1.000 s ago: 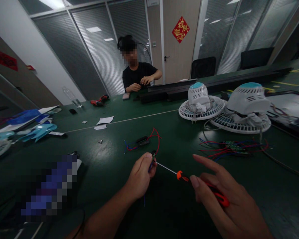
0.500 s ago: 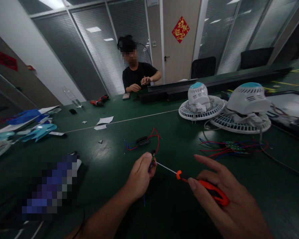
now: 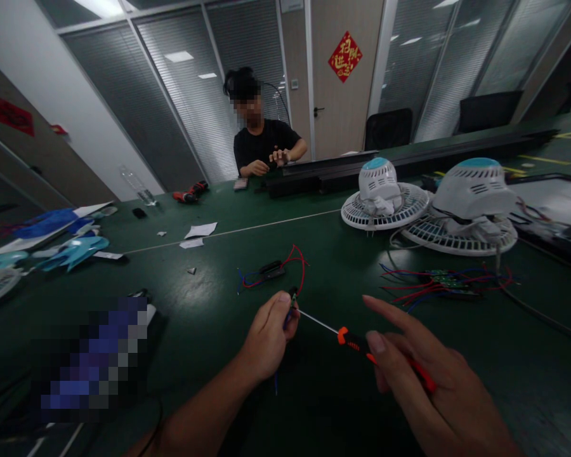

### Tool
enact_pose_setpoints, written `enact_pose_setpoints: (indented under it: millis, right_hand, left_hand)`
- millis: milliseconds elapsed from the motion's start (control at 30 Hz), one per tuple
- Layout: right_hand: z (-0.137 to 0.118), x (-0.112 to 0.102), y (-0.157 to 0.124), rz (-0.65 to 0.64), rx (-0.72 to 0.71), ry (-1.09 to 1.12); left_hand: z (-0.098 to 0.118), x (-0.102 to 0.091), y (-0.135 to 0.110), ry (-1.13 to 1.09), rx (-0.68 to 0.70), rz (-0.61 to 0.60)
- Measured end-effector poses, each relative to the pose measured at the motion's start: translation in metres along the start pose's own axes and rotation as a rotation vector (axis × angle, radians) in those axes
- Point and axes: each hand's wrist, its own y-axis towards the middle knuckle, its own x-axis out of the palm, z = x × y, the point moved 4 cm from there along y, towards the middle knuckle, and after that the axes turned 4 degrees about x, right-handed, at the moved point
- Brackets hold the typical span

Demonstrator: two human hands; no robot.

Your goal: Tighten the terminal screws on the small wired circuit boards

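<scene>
My left hand (image 3: 268,337) is closed in a pinch on a small dark part (image 3: 292,298) with thin wires, held just above the green table (image 3: 181,317). My right hand (image 3: 428,387) holds an orange-and-black screwdriver (image 3: 361,344); thumb and lower fingers grip the handle while the forefinger points out straight. The screwdriver's thin metal shaft runs left and its tip meets the small part at my left fingertips. Just beyond lies a black component with red and blue wires (image 3: 273,270).
Two white fan heads (image 3: 385,197) (image 3: 471,206) lie face down at the right, with a circuit board and wire bundle (image 3: 445,282) before them. A person in black (image 3: 261,143) works across the table. Paper scraps (image 3: 200,230), blue plastic parts (image 3: 71,251) and a red tool (image 3: 190,190) lie left.
My right fingers shifted on the screwdriver handle: they wrapped closer half a second ago, and now the forefinger is stretched out again. My left hand and the small part stayed put.
</scene>
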Motion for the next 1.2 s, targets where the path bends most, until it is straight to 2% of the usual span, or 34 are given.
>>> enact_pose_setpoints:
  millis: [433, 667, 833, 1000, 1200]
  right_hand:
    - [-0.0017, -0.0014, -0.001, 0.003, 0.002, -0.057]
    - [-0.0029, -0.0007, 0.0002, 0.04, 0.005, 0.012]
    - [0.0004, -0.0003, -0.0025, -0.035, 0.041, 0.042]
    - [0.0048, 0.0021, -0.0017, -0.072, 0.134, 0.086]
    - [-0.0022, 0.003, 0.0005, -0.012, 0.035, 0.039]
  left_hand:
    - [0.0009, -0.0008, 0.0003, 0.007, 0.011, 0.022]
    - [0.0008, -0.0015, 0.0009, 0.003, 0.01, 0.057]
    - [0.0014, -0.0017, 0.0005, 0.008, 0.002, 0.047]
    - [0.003, -0.0004, -0.0002, 0.002, -0.019, 0.038]
    - [0.0001, -0.0013, 0.0004, -0.025, -0.029, 0.051]
